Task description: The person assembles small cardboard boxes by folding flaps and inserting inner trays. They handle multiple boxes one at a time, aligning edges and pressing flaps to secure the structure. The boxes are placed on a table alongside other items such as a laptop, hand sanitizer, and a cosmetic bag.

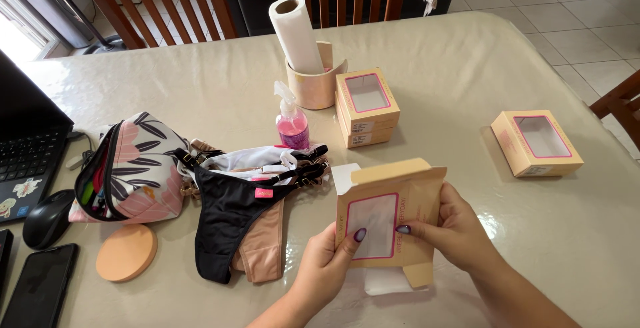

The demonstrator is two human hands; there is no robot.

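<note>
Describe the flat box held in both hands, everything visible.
The flat box is tan cardboard, unfolded, with a pink-bordered clear window on its face and open flaps at top and bottom. It is held tilted above the table. The left hand grips its lower left edge, the right hand its right side.

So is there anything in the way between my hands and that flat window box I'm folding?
Nothing visible. The left hand and right hand both already grip the flattened window box directly, thumbs on its front. The underwear pile lies apart, left of it.
</note>
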